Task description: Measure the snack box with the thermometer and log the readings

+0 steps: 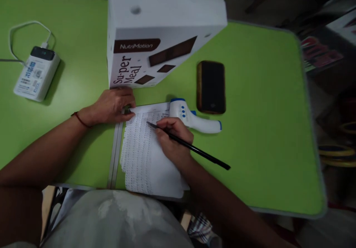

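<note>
Paper slip: We judge that the white paper (139, 155), on the desk (258, 136) at the near side of the NutriMotion box (167, 21), could skew if the left hand (115, 105) steadied it too lightly against a pen stroke.
Smudge: The right hand (176, 146) lies over the paper, so we think a dragging wrist might smear marks or crease the sheet.
Thermometer nudge: The white thermometer (180, 108), to the right of the box's near edge, overlaps a paper corner; a bump from the right knuckles beside it could tug the sheet along.
Pen direction: We see the black pen (198, 150) slanting, its tip aimed leftward and slightly toward the box, its tail running right and away from the box.
Pen tip: It is over the paper, on the near side of the box; contact we cannot tell.
Paper axis: We read its long side as running outward from the box, beside the metal strip (114, 159).
Left fingers: Curled, thumb and forefinger narrowly apart at the paper's corner near the box's lower left; pinching or pressing, we cannot tell.
Right fingers: Closed around the pen, gathered near its tip.
</note>
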A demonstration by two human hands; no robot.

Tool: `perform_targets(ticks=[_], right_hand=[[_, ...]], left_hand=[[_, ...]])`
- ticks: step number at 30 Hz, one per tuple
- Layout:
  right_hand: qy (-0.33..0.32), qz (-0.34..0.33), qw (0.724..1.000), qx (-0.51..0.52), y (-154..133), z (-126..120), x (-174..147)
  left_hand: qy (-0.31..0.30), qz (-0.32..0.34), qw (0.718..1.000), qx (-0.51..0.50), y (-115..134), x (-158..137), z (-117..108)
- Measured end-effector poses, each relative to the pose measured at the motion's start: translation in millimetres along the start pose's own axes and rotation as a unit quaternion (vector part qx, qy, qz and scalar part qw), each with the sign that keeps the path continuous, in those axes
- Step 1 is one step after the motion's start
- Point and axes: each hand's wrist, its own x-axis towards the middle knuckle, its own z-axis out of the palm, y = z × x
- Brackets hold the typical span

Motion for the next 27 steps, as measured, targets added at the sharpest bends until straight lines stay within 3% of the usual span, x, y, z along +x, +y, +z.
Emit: perform_targets(ticks=[16, 27], right_hand=[[0.017, -0.082, 0.996, -0.039, 5.2, 6.7, 4.3], [-0.004, -0.076, 0.996, -0.054, 4.9, 5.3, 3.7]], left_hand=[[0.007, 0.005, 1.000, 0.012, 1.3, 1.6, 0.6], [0.013, 0.006, 1.000, 0.009, 1.8, 1.5, 0.8]])
